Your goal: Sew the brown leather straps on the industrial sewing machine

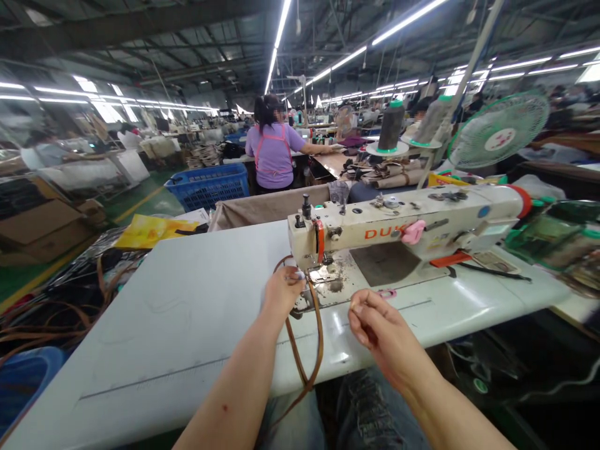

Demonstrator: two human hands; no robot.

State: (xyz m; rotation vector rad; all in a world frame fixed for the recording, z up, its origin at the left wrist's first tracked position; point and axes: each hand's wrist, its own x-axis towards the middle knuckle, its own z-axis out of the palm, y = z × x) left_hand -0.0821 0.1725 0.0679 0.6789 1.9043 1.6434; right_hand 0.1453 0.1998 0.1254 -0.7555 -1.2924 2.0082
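A long, narrow brown strap (319, 331) loops beside the needle of the sewing machine (403, 219) and hangs over the table's front edge towards my lap. My left hand (284, 290) is closed in a pinch on this strap, just left of the presser foot (313, 272). Its fingertips partly hide the strap there. To the right, my right hand (375, 319) hovers above the table's front part, thumb and fingertips pressed together. Whatever may be between them is too small to make out. A small pink item (387, 293) lies behind it on the machine bed.
The white table (187, 300) extends left. More brown straps (84, 300) are heaped beyond its left edge, above a blue bin (35, 381). Thread cones (392, 128) and a green fan (499, 131) stand behind the machine. A co-worker (274, 150) sits ahead, near a blue crate (210, 186).
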